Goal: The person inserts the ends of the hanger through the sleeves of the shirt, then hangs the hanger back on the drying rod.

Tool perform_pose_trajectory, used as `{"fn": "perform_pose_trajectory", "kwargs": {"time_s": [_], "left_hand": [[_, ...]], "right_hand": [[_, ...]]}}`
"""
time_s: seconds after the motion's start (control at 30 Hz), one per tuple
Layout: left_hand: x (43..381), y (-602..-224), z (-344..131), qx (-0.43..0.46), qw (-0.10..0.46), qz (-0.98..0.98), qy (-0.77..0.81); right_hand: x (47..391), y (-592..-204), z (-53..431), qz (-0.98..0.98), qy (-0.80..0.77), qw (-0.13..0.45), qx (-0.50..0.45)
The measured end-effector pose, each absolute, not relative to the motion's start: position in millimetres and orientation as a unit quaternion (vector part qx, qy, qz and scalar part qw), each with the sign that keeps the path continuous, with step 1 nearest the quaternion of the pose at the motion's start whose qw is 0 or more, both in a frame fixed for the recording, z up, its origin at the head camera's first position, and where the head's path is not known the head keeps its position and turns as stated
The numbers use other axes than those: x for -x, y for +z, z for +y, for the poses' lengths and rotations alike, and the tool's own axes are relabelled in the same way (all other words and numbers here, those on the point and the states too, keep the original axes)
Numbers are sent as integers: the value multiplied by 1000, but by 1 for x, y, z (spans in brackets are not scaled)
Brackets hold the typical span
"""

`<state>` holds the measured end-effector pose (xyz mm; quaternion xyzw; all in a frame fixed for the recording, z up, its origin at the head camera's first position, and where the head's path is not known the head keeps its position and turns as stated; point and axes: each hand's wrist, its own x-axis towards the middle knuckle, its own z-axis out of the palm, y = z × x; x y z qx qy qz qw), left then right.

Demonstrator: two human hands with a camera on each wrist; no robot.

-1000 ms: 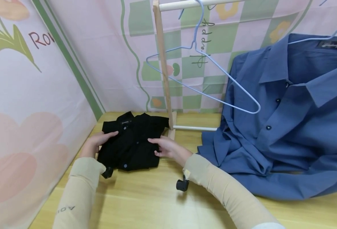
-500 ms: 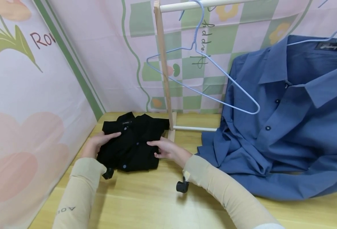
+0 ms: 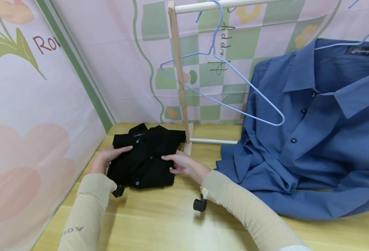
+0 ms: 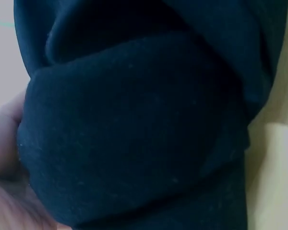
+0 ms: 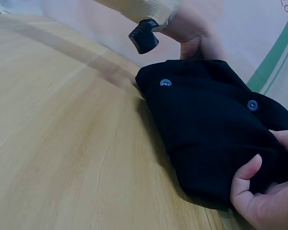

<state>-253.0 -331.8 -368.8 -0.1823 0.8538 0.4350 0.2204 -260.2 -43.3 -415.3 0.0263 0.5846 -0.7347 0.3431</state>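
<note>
A folded black shirt [image 3: 140,158] with a collar and several buttons lies at the table's back left corner. My left hand [image 3: 109,155] grips its left side, thumb on top and the other fingers hidden under the cloth. At the opposite side my right hand [image 3: 184,162] holds the shirt, its thumb laid over the front. Dark cloth [image 4: 134,134] fills most of the left wrist view. In the right wrist view the shirt's near edge [image 5: 201,187] rests low over the wood, with fingers [image 5: 247,184] curled at its side.
A wooden rack post [image 3: 179,73] stands just behind the shirt's right side. From the rack's rail hangs a bare blue hanger [image 3: 250,115]. A large blue shirt [image 3: 322,139] hangs at the right, its lower part spread on the table [image 3: 159,223]. Patterned cloth [image 3: 118,62] lines the walls.
Both thumbs have shifted slightly over the black shirt, the left one a little to the right. The shirt itself stays nearly in place.
</note>
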Motion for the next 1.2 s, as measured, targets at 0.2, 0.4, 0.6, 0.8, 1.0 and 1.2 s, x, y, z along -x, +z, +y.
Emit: {"fn": "perform_pose_trajectory", "kwargs": {"time_s": [0.2,0.4,0.6,0.8,1.0,1.2], "left_hand": [[254,-370,-333,171,221,861,424],[247,-369,-333,175,204,844,465],[246,-372,-333,172,185,840,480],[244,-371,-335,169,153,843,488],[238,-371,-339,139,139,824,531],[234,-373,-346,102,135,793,585]], "right_hand": [[260,-414,-41,584,-736,341,-28],[260,-415,-41,585,-736,340,-25],[261,-415,-43,587,-734,341,-21],[262,-412,-42,586,-735,340,-20],[261,-404,-43,593,-727,344,-4],[261,-395,-42,597,-723,347,2]]}}
